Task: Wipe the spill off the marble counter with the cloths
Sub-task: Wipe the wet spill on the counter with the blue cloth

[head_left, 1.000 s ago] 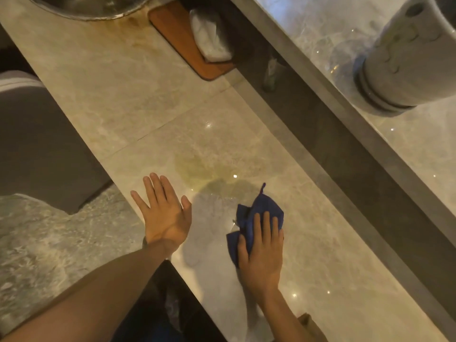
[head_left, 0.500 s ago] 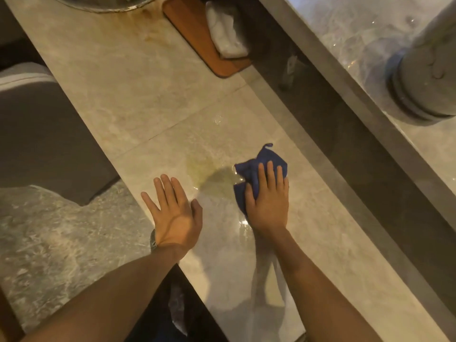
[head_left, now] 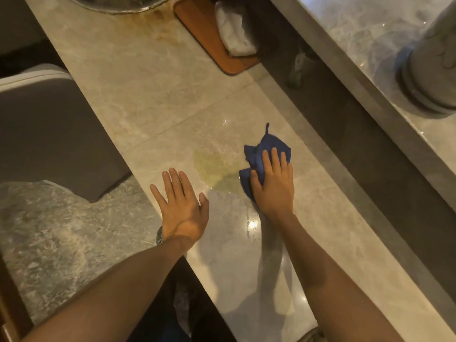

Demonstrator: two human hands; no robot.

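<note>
A yellowish spill lies on the pale marble counter, between my two hands. My right hand presses flat on a crumpled blue cloth just right of the spill; the cloth's near part is hidden under my palm. My left hand rests flat on the counter's near edge, fingers apart, holding nothing, just left of and below the spill. A wet sheen runs down the counter below my right hand.
A wooden tray holding a white folded cloth sits at the counter's far end, beside a metal basin rim. A raised marble ledge with a pale vase runs along the right. A grey seat stands to the left.
My right hand slid the blue cloth away from me along the counter, up to the right side of the spill. My left hand stayed flat at the edge.
</note>
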